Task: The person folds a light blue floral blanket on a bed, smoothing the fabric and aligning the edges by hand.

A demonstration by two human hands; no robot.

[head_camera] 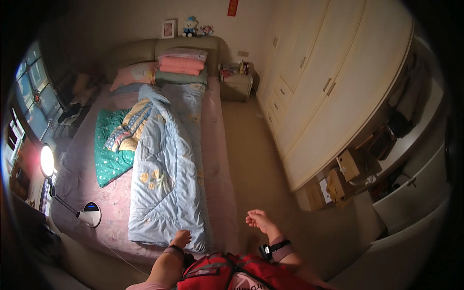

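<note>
My left hand [182, 238] is over the foot end of a light blue quilt [166, 192] with yellow flowers; whether it touches the cloth is unclear. My right hand [258, 219] is raised in the air beside the bed, fingers curled, holding nothing visible. The long folded quilt lies on a pink bedsheet [116, 206]. Left of it are a green patterned cloth [112, 145] and a yellow and blue patchwork cover [136, 127]. Folded coral bedding [181, 65] is stacked at the headboard [137, 50], near an orange pillow [134, 75].
A lit lamp [47, 160] with a round base [91, 214] stands at the bed's lower left, its cable trailing down. Brown floor [250, 152] runs between bed and tall white wardrobe [326, 90]. A nightstand [235, 85] stands beyond; cardboard boxes [337, 181] are at the right.
</note>
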